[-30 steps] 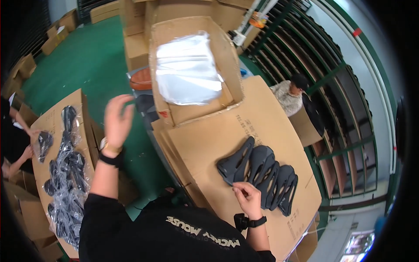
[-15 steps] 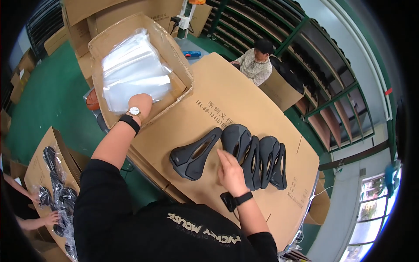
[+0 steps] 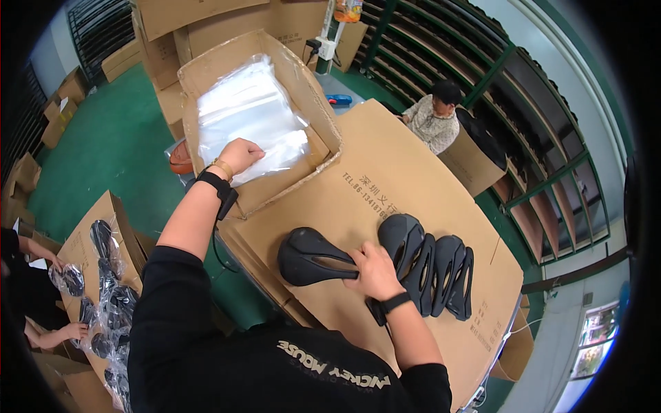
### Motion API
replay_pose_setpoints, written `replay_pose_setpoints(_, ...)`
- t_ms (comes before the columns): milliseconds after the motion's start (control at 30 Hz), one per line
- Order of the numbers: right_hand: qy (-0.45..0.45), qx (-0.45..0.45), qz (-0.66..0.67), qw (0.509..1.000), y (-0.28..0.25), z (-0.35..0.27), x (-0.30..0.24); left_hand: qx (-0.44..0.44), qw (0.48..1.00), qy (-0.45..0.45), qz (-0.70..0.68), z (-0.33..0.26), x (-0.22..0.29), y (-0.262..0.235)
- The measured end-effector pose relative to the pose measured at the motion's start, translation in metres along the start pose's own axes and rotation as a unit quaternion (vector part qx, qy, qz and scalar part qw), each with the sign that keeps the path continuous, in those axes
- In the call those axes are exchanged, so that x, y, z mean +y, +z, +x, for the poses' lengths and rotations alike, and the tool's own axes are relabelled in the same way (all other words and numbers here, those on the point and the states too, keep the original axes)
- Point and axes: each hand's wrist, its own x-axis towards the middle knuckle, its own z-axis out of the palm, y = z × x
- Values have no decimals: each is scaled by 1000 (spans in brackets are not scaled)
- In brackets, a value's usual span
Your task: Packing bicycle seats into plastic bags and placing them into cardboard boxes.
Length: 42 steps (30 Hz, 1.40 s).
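Over the cardboard tabletop (image 3: pixel 427 193), grips a black saddle (image 3: pixel 306 258) by its slim nose, apparently easiest to encircle, with curled fingers of the right hand (image 3: pixel 377 270); at clear bags (image 3: pixel 244 110), presumably boxed for tidiness, bends the left hand (image 3: pixel 241 155) nearly closed, cannot tell if pinching.

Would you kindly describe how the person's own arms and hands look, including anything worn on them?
Short black sleeves leave the forearms bare. The left hand is ungloved, with a golden band and black strap at its wrist; a thin dark cable trails below the strap's box. The right hand, also ungloved, has a black wristband carrying a small black box.
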Motion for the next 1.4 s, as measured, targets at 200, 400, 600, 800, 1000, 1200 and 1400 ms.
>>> replay_pose_setpoints(200,51,106,124,985,-21,-49,-17,30,998,-13,47,4,6,-5)
replay_pose_setpoints(400,163,153,338,914,-30,-79,-33,112,990,-50,72,12,-1,-11)
replay_pose_setpoints(600,281,172,631,702,-11,-101,-18,73,901,-42,-425,-6,81,-41)
replay_pose_setpoints(800,197,212,737,611,-10,-95,-8,-91,777,-20,-623,-69,167,-8)
replay_pose_setpoints(1000,-5,39,830,556,-24,-70,-30,-154,815,187,-527,-152,233,59)
replay_pose_setpoints(1200,117,149,821,539,-45,-93,-22,-210,680,-70,-699,-125,171,71)
replay_pose_setpoints(1400,-7,61,669,741,-55,-100,-9,-181,760,-23,-624,-119,197,30)
